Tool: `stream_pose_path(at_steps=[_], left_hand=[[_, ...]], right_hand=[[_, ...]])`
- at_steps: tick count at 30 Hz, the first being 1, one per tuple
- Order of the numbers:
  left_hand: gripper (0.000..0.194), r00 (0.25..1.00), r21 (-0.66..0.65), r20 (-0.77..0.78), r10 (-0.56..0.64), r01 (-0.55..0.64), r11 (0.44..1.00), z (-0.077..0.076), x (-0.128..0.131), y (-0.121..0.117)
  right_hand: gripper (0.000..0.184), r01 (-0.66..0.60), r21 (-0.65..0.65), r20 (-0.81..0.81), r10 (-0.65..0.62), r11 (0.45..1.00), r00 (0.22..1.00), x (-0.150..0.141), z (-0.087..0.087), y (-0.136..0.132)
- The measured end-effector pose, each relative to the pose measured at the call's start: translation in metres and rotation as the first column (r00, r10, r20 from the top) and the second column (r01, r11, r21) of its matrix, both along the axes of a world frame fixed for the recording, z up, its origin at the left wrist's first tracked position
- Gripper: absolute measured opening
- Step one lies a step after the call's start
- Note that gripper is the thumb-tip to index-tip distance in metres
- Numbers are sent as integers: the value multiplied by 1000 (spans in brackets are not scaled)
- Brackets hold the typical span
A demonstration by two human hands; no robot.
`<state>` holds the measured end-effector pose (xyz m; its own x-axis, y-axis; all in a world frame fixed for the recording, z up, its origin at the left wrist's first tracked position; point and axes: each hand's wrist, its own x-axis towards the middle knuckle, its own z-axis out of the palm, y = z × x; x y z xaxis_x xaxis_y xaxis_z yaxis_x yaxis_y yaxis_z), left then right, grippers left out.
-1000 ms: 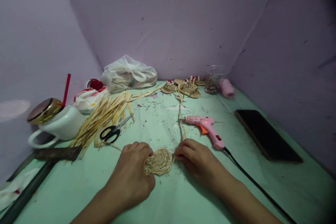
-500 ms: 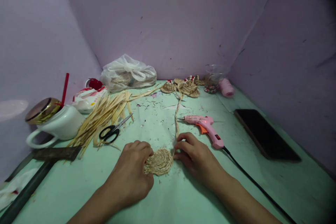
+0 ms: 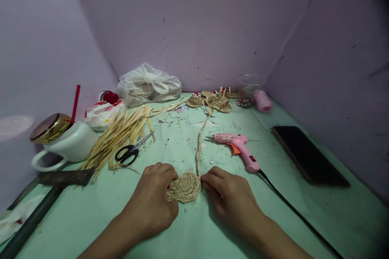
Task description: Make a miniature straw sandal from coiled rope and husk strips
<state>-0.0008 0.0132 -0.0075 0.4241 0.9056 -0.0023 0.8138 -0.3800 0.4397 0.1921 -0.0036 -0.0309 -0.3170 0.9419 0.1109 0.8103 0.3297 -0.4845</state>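
On the table lies a flat straw coil (image 3: pixel 187 188), wound from braided straw into a round. My left hand (image 3: pixel 158 194) grips its left side, fingers curled over the far edge and thumb at the near one; a bit of red shows by the fingers. From the coil's right edge a loose braided straw cord (image 3: pixel 199 149) runs away from me toward the back. My right hand (image 3: pixel 229 192) is closed, fingertips together at the cord where it meets the coil. Beyond that hand rests a pink glue gun (image 3: pixel 238 143) with its light on, nozzle pointing left.
Black-handled scissors (image 3: pixel 130 153) and loose straw strips (image 3: pixel 121 129) lie to the left, near a white teapot-like vessel (image 3: pixel 73 145) and a dark-handled tool (image 3: pixel 67 177). Finished-looking straw pieces (image 3: pixel 219 101) sit at the back. A phone (image 3: pixel 306 156) and black cable (image 3: pixel 291 204) are right.
My right hand's fingers have come down from the cord to the coil's right edge and closed together. The cord has swung slightly left. My left hand stays on the coil.
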Motion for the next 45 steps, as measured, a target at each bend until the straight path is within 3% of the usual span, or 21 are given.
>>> stream_pose_path(at_steps=[6, 18, 26, 32, 45], left_hand=[[23, 1000, 15, 24, -4, 3, 1000, -1, 0, 1], [24, 998, 7, 31, -56, 56, 998, 1, 0, 1], [20, 999, 31, -27, -43, 44, 999, 2, 2, 1], [14, 998, 27, -8, -60, 60, 998, 1, 1, 3], [15, 998, 66, 19, -60, 59, 996, -2, 1, 1]], right_hand=[[16, -45, -58, -27, 43, 997, 999, 0, 7, -4], [15, -9, -16, 14, 10, 1000, 1000, -4, 3, 0], [20, 27, -9, 95, -26, 1000, 995, -12, 11, -9], [24, 83, 67, 136, -91, 994, 986, -18, 8, -13], [21, 59, 176, 97, -76, 983, 992, -20, -1, -13]])
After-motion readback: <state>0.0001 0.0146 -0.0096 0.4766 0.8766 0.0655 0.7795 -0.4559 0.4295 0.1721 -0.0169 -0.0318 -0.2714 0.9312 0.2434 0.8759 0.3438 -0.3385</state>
